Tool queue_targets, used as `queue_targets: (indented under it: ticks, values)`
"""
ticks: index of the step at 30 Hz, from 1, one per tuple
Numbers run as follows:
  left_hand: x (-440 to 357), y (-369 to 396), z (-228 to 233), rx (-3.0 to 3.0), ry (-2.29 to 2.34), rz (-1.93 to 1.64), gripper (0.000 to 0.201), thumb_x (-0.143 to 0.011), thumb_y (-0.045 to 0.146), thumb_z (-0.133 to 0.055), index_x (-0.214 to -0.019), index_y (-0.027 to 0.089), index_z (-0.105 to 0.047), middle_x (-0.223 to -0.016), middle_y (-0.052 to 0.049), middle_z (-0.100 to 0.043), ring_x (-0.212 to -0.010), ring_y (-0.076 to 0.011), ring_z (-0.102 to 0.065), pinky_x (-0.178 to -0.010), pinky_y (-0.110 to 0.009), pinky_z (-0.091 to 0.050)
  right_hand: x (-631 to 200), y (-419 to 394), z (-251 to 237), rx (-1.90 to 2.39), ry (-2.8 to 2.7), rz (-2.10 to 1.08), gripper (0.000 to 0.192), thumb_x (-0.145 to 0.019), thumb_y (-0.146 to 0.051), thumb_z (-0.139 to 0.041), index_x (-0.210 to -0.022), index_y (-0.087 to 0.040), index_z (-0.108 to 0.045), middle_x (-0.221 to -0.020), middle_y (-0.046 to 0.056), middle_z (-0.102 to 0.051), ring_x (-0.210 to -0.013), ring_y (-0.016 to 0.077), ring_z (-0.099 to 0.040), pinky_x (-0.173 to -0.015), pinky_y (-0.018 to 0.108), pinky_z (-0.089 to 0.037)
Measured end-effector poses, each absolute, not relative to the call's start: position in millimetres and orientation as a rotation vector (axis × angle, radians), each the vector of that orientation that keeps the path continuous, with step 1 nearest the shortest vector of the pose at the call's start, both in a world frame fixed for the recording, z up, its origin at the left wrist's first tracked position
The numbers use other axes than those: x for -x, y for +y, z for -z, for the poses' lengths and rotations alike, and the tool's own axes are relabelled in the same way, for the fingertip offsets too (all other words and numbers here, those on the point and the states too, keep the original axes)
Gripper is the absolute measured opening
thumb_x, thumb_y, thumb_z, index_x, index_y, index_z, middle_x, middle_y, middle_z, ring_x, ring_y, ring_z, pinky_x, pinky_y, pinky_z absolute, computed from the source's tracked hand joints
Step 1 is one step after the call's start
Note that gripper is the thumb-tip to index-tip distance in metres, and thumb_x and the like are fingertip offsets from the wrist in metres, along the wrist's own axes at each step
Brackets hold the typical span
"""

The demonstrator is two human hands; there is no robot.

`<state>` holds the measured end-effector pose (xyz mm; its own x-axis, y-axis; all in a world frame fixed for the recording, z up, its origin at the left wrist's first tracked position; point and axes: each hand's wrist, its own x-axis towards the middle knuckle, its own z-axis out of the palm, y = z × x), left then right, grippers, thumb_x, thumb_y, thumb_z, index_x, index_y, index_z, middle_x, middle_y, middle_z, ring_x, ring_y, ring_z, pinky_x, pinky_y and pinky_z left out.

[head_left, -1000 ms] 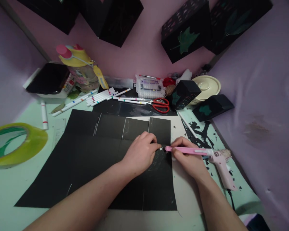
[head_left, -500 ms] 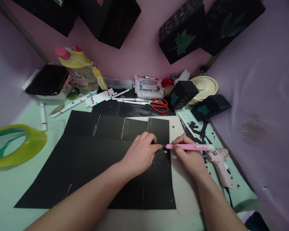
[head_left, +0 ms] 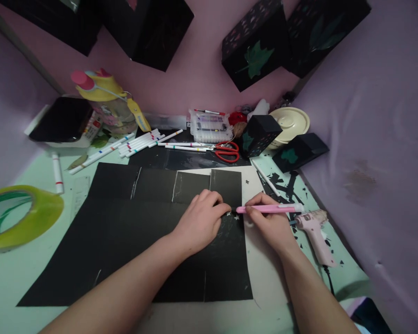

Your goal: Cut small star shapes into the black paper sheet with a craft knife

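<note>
A large black paper sheet [head_left: 125, 232] lies flat on the pale green table [head_left: 7, 278], scored into panels. My left hand [head_left: 200, 222] presses down on the sheet near its right part, fingertips close to small star-shaped cutouts. My right hand [head_left: 270, 222] holds a pink craft knife [head_left: 268, 209] like a pen, its tip on the black paper right beside my left fingertips.
A pink glue gun [head_left: 315, 234] lies right of my right hand among black paper scraps. Red scissors [head_left: 230, 151], white markers [head_left: 139, 143], a clear bead case [head_left: 209, 126], small black boxes [head_left: 261, 134] and a cream lid [head_left: 289, 121] line the back. A green tape roll [head_left: 21, 218] sits left.
The view has shifted slightly, so everything sits a bit lower-left. The knife tip has crept a little leftward toward my left fingertips; both hands stay on the paper.
</note>
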<state>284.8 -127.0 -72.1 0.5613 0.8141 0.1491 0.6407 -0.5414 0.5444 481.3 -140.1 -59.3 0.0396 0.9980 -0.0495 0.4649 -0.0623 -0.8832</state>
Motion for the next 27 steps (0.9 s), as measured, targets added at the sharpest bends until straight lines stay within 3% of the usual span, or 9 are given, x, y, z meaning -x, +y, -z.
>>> queue_targets:
  ticks: [9, 27]
  values:
    - [-285.9, -126.7, 70.7, -2.346, 1.193, -0.568, 0.023, -0.089, 0.018, -0.051, -0.104, 0.020, -0.068, -0.098, -0.006, -0.057, -0.098, -0.0221, -0.047, -0.085, -0.038, -0.045, -479.2, -140.0, 58.6, 1.597, -1.573, -0.968, 0.011, -0.077, -0.024, -0.059, -0.067, -0.020, -0.058, -0.063, -0.002, -0.058, -0.060, 0.0143, -0.051, -0.056, 0.025, -0.038]
    - [-282.6, -125.7, 72.3, -2.342, 1.137, -0.599, 0.028, -0.084, 0.010, -0.052, -0.095, 0.024, -0.074, -0.095, -0.005, -0.059, -0.095, -0.0213, -0.049, -0.084, -0.038, -0.045, -479.2, -139.2, 59.6, 1.620, -1.578, -0.960, 0.010, -0.077, -0.022, -0.059, -0.067, -0.020, -0.059, -0.064, -0.002, -0.059, -0.061, 0.0153, -0.053, -0.058, 0.026, -0.040]
